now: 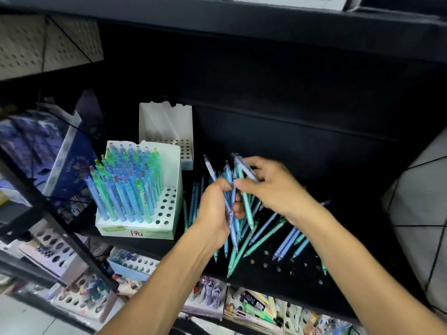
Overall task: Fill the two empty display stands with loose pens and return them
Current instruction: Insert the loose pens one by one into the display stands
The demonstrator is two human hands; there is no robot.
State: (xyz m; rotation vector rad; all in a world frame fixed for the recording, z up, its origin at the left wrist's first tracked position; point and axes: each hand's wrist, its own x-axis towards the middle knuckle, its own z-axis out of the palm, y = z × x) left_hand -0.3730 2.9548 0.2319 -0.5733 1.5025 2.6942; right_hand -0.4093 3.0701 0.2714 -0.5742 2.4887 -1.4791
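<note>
Left hand (214, 215): gripping a bundle of blue and green pens (233, 209) above the black shelf (278, 269).
Right hand (271, 187): pinching pens at the bundle's top.
Front display stand (169, 213): standing left, mostly filled.
Rear display stand (167, 126): sitting behind it, holding nothing.
Loose pens (287, 235): lying scattered beneath the hands.

The front display stand (135, 232) bears handwritten "1元".

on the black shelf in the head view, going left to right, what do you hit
Dark blue box → nearly full pen stand → empty white stand behind it → left hand gripping a pen bundle → right hand → loose pens.
</note>
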